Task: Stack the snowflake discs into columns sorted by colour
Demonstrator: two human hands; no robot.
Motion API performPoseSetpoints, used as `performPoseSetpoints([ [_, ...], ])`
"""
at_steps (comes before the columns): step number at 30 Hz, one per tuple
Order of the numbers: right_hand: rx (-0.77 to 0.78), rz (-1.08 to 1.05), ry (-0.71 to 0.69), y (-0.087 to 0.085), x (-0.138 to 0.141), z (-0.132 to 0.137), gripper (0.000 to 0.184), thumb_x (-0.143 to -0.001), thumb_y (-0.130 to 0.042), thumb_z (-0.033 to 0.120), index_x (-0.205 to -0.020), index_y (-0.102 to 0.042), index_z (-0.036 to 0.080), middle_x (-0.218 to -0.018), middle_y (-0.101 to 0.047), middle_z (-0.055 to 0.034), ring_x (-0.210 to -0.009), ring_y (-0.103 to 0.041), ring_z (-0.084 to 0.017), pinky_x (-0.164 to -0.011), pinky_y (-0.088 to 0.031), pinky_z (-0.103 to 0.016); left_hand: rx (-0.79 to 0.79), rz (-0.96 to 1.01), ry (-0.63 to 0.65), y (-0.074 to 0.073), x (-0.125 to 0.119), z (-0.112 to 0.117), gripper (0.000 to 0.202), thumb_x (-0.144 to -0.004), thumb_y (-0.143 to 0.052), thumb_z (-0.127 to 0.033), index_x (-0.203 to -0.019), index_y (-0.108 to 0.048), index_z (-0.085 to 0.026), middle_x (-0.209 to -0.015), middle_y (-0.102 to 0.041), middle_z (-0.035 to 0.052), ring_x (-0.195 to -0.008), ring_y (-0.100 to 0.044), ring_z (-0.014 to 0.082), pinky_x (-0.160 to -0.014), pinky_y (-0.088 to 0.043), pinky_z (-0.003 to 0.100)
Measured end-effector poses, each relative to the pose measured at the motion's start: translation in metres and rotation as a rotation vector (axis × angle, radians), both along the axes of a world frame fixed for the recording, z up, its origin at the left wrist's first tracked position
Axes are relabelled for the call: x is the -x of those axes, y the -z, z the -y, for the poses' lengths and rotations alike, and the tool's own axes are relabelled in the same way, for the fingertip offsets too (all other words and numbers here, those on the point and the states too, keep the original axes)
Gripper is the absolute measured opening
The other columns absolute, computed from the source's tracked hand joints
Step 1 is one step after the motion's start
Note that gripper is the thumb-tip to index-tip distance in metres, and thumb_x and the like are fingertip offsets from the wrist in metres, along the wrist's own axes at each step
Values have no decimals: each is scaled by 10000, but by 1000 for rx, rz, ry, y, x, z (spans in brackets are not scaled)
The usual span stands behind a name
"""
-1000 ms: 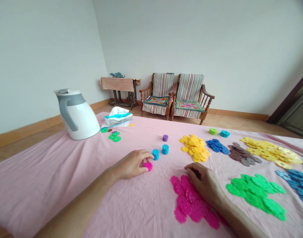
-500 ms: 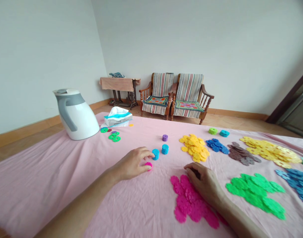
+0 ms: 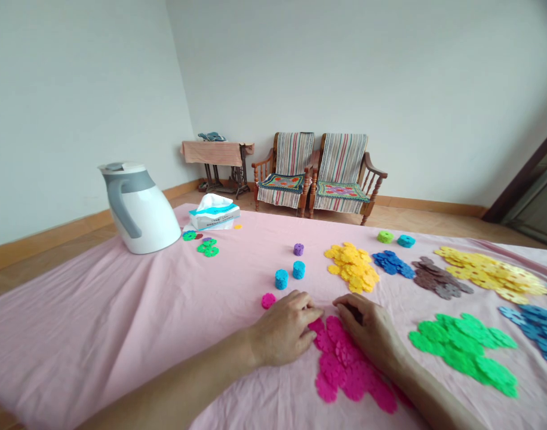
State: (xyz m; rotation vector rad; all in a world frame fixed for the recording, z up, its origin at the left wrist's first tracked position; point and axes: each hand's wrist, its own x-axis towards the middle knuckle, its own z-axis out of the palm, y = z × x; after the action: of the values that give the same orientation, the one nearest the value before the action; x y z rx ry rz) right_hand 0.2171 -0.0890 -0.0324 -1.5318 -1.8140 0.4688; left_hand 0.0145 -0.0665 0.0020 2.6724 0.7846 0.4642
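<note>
The tabletop point(image 3: 89, 322) cloth's pretty rumpled, so a snag there could topple stuff. The pink disc pile point(image 3: 345, 364) is loose, partly hidden by my right hand point(image 3: 369, 328), fingers curled; can't tell if it's holding anything. My left hand point(image 3: 286, 328) has thumb and fingers slightly parted at the pile's left edge; a sloppy drag could scatter discs. Two blue stacks point(image 3: 281, 279) and the little pink stack point(image 3: 268, 300) sit near its knuckles, easy to clip.

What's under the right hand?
Magenta flower-shaped discs show along the thumb side of the right hand, down to the wrist. Whether more lie directly beneath can't be seen; the hand covers that spot.
</note>
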Motion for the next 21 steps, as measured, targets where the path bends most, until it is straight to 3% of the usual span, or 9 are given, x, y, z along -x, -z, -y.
performPoseSetpoints([
  [10,5,3,7,-1,0,1,237,-840,-406,272,-822,-625,184,-789,-655,-40,-748,-598,-174,-676,-436,-284,48,-17,82,-4,9,-11,188,-663,-660,-143,-831,-581,-168,-820,-565,18,-842,-515,183,-773,-416,262],
  [17,6,12,3,2,-1,0,251,-842,-405,283,-836,-637,188,-797,-660,-39,-752,-601,-174,-678,-441,-282,19,63,-107,-19,44,-25,250,-647,-591,-83,-873,-578,-188,-893,-569,25,-875,-515,184,-788,-404,270],
  [21,13,18,14,2,-1,0,251,-840,-409,292,-843,-638,190,-804,-663,-43,-761,-604,-180,-687,-444,-287,24,42,-155,-20,63,-39,247,-653,-584,-76,-867,-582,-199,-892,-572,14,-844,-523,172,-762,-402,262],
])
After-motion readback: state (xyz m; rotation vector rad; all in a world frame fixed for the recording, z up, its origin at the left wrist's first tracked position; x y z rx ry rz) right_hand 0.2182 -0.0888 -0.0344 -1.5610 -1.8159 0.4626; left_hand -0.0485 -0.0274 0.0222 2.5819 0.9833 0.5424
